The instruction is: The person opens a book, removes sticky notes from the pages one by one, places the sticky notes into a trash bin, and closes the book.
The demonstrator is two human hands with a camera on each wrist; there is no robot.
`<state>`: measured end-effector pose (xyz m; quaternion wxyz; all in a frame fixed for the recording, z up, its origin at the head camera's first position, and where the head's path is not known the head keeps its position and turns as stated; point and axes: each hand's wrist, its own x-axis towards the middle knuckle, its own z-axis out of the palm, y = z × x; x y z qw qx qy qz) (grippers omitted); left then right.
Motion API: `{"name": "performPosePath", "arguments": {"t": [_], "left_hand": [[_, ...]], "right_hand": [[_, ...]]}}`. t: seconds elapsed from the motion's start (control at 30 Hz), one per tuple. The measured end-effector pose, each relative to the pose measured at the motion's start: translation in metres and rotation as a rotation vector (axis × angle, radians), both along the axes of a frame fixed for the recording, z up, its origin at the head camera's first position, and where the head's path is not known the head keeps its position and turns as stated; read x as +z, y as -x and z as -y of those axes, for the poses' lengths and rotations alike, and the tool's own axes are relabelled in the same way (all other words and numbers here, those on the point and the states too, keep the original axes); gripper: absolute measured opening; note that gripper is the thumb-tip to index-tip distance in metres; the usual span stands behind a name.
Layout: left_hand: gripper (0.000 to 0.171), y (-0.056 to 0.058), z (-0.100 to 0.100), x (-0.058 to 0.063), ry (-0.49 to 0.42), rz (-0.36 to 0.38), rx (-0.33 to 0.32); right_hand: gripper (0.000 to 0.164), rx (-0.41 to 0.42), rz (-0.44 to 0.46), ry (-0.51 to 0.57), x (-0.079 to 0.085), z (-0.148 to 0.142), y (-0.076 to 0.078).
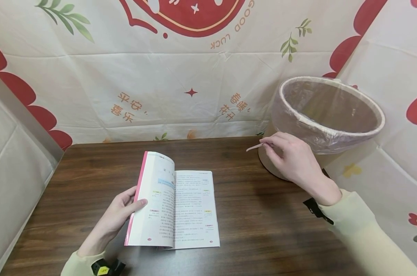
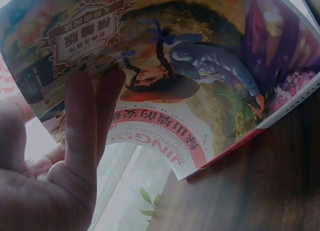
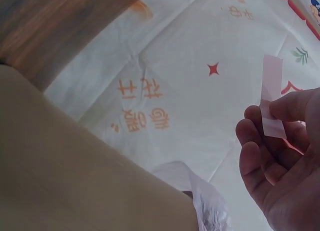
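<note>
An open book [image 1: 194,209] with printed text and a pink edge sits on the table, its left pages raised. My left hand [image 1: 120,209] grips that left side, thumb on the page and fingers behind the cover. In the left wrist view, the illustrated cover [image 2: 215,61] shows a figure with braids, and fingers lie against it. Up at the right, my right hand [image 1: 292,159] pinches a narrow pale pink strip [image 3: 272,81], probably paper, between thumb and fingers. That hand is in front of the lined waste bin [image 1: 327,132], and the strip is outside its rim.
A thin translucent plastic bag [image 1: 289,117] lines the bin and folds over its rim. The dark wooden table [image 1: 243,230] meets a printed white cloth [image 1: 180,73] at its back edge. More pale cloth hangs at both sides.
</note>
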<state>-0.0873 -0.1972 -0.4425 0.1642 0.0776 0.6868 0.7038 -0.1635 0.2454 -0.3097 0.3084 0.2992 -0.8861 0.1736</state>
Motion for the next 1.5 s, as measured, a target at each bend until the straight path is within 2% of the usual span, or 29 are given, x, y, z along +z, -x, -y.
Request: {"name": "performPosePath", "arguments": {"t": [0.57, 1.03, 1.3, 1.5], "left_hand": [[0.061, 0.000, 0.001, -0.001, -0.001, 0.006, 0.003], [0.060, 0.000, 0.000, 0.000, 0.009, 0.012, 0.015], [0.060, 0.000, -0.001, 0.001, 0.014, 0.015, 0.020], [0.060, 0.000, -0.001, 0.001, 0.016, 0.021, 0.023]], "right_hand": [[0.015, -0.035, -0.091, 0.025, 0.034, -0.017, 0.004], [0.016, -0.147, -0.156, 0.072, 0.067, -0.044, 0.004], [0.019, -0.183, -0.201, 0.083, 0.073, -0.062, 0.009], [0.020, -0.221, -0.188, 0.078, 0.075, -0.074, 0.011]]}}
